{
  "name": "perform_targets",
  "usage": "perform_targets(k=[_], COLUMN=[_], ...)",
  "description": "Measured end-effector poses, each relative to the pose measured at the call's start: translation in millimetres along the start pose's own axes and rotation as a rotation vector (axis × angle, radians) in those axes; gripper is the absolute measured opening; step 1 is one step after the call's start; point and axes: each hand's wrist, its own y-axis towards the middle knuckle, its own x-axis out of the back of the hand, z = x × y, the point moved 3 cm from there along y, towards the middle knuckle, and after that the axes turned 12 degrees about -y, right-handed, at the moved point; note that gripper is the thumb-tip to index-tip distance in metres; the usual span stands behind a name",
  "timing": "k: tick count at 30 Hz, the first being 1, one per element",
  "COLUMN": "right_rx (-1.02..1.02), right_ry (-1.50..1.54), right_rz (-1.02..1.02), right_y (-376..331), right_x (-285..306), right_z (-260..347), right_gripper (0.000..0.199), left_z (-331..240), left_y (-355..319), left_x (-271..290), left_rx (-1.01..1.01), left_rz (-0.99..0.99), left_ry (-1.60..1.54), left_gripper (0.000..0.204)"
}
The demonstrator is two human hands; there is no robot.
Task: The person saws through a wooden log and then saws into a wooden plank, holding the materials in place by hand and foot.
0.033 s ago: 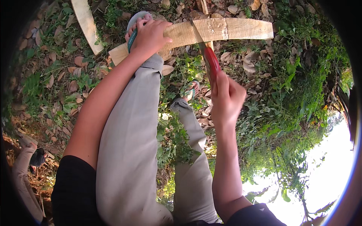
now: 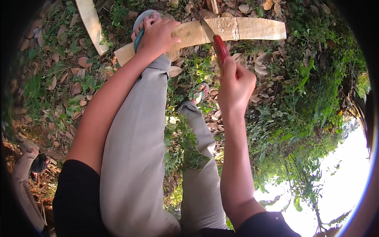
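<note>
A handsaw (image 2: 221, 46) with a red handle is gripped in my right hand (image 2: 236, 87). Its blade lies across the upper middle of a pale, rough wooden plank (image 2: 256, 29), pointing away from me. My left hand (image 2: 156, 37) rests on the plank's left part, beside my sandalled foot (image 2: 145, 17), which stands on the wood. The thumb and index finger of that hand are spread on the board; the other fingers lie over by the foot and partly hide behind it. A dark line shows in the wood by the blade.
Another pale board (image 2: 91, 27) lies on the leafy ground at the upper left, and a thin wood strip (image 2: 214, 6) pokes out beyond the plank. My other foot (image 2: 202, 91) stands nearer. At the far left edge is another person's leg (image 2: 24, 177).
The saw and my right hand have slid a little away from me, so more of the blade reaches past the plank's far edge. My left hand stays in place.
</note>
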Motion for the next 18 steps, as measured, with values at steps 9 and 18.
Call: perform_targets(k=[9, 18], right_rx=[-0.077, -0.122], right_ry=[0.219, -0.090], right_rz=[0.121, 0.105], right_y=[-69, 30], right_x=[30, -38], right_z=[-11, 21], right_gripper=[0.046, 0.051], left_z=[6, 5], left_y=[2, -2], left_x=[5, -1], left_rx=[0.028, 0.019], left_rz=[-0.002, -0.027], left_ry=[-0.008, -0.084], left_gripper=[0.058, 0.054])
